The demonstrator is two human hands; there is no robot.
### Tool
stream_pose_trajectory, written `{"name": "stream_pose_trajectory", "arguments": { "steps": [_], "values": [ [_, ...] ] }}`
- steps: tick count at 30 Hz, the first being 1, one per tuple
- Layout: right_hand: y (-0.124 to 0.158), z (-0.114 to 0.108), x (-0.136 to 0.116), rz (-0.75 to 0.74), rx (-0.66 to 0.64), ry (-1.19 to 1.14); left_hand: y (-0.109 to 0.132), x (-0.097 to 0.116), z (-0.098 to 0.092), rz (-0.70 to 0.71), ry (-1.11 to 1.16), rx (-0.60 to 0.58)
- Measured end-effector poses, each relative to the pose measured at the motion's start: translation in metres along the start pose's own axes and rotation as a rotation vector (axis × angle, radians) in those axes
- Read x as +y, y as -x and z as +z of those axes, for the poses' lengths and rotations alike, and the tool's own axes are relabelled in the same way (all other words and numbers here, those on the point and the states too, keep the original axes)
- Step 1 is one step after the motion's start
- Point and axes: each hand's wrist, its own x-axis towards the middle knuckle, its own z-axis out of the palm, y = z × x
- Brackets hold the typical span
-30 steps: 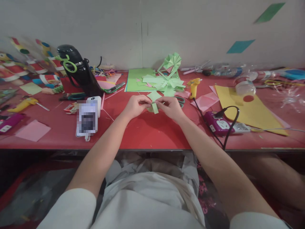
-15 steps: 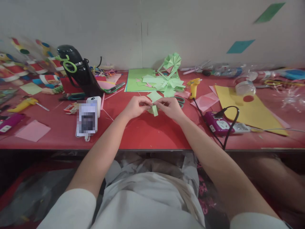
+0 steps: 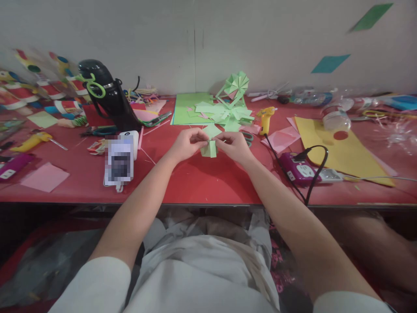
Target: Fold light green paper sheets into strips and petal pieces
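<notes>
Over the middle of the red table, my left hand [image 3: 191, 143] and my right hand [image 3: 233, 144] face each other. Between their fingertips they pinch a small folded piece of light green paper [image 3: 210, 150], creased down its front. Just behind it lies another light green paper piece [image 3: 212, 130]. Farther back sits a cluster of folded green paper leaves [image 3: 230, 114], with a pleated green paper flower [image 3: 236, 84] rising from it. Scissors [image 3: 248, 138], partly hidden by my right hand, lie beside it.
A yellow glue gun [image 3: 265, 119], purple power strip [image 3: 299, 168] with a black cord and yellow sheet [image 3: 345, 150] lie to the right. On the left stand a phone [image 3: 119, 161] and a leaning black bottle [image 3: 109, 95]. The table's front edge [image 3: 211, 204] is near my lap.
The folded green paper has turned between my fingers and now shows a wider face with a crease. My hands have barely shifted.
</notes>
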Motion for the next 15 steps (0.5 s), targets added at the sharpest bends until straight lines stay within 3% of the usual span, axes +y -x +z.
{"name": "stream_pose_trajectory", "arguments": {
  "steps": [11,15],
  "values": [
    [0.0008,-0.0001,0.0004,-0.011,0.007,-0.032,-0.0012,-0.0015,-0.0028,-0.075,-0.063,-0.029],
    [-0.0001,-0.0005,0.0012,-0.026,0.036,-0.056,-0.0014,-0.0025,-0.005,-0.095,-0.073,0.021]
  ]
}}
